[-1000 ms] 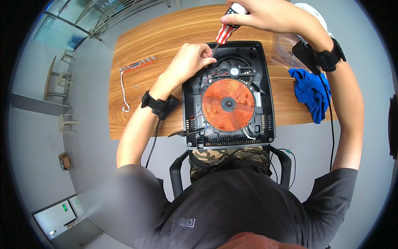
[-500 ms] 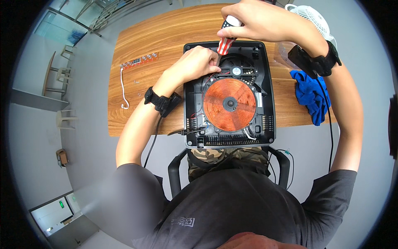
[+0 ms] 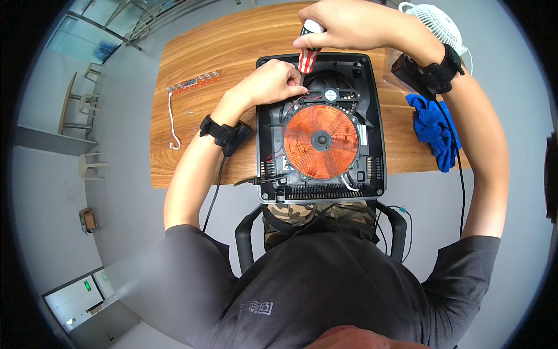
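Note:
An opened induction cooker (image 3: 379, 139) sits at the table's near edge, its flat copper coil (image 3: 302, 152) facing up. Beyond the coil lies its black fan (image 3: 317, 81). My right hand (image 3: 343, 26) is closed around a screwdriver (image 3: 307, 60) with a red-and-white striped handle and a white end. The shaft points down at the fan's left corner, where its tip is hidden by my left fingers. My left hand (image 3: 273, 81) reaches over the cooker's left rim, thumb and fingers pinched beside the shaft. Whatever they pinch cannot be made out.
On the wooden table (image 3: 232, 41), a small circuit board (image 3: 195, 82) with a white cable lies to the left, with tiny screws (image 3: 190, 111) nearby. To the right are a crumpled blue cloth (image 3: 433, 131) and a white fan (image 3: 433, 23). A black cord (image 3: 247, 181) leaves the cooker's left side.
My right hand and the screwdriver handle have shifted a little to the left. My left hand stays pinched at the fan's corner. The whole view has moved slightly.

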Demonstrator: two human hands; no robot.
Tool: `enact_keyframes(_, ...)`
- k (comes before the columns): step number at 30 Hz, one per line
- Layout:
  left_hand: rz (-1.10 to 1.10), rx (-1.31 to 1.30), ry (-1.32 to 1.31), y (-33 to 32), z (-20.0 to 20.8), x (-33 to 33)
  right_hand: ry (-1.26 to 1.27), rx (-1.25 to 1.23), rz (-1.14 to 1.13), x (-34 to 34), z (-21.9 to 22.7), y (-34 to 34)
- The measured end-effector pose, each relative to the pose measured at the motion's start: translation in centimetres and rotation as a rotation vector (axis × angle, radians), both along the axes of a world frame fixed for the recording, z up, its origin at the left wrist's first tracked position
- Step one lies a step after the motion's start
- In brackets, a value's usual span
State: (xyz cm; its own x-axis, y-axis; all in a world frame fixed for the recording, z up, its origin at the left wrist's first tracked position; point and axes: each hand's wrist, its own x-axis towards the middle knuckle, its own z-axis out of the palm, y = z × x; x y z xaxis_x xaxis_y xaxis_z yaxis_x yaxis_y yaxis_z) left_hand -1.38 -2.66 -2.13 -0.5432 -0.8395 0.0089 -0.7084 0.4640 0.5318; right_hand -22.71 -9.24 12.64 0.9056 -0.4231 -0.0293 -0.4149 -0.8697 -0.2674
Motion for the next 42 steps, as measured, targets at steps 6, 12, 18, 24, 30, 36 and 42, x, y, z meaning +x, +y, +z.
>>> enact_keyframes(6,0.006,0.034,-0.054,0.2,0.1,-0.1,0.006,-0.037,0.003,0.3,-0.8,0.0)
enact_keyframes(12,0.011,0.039,-0.066,0.2,0.1,-0.4,0.045,-0.040,-0.016,0.6,-0.3,0.6)
enact_keyframes(18,0.020,0.064,-0.053,0.3,0.0,-0.1,0.066,-0.066,-0.013,1.0,-0.5,1.0)
enact_keyframes(24,0.036,0.046,-0.013,0.4,0.6,0.7,0.130,-0.023,0.009,2.0,0.4,1.7)
enact_keyframes(30,0.058,0.021,0.186,1.3,4.4,0.9,0.157,-0.184,-0.065,3.4,0.4,3.3)
enact_keyframes(36,0.043,-0.239,0.360,0.8,3.5,0.7,0.110,-0.298,-0.042,3.6,-1.2,2.3)
enact_keyframes(42,0.110,-0.018,0.343,0.4,3.9,0.3,-0.067,-0.193,0.222,1.1,-0.6,0.8)
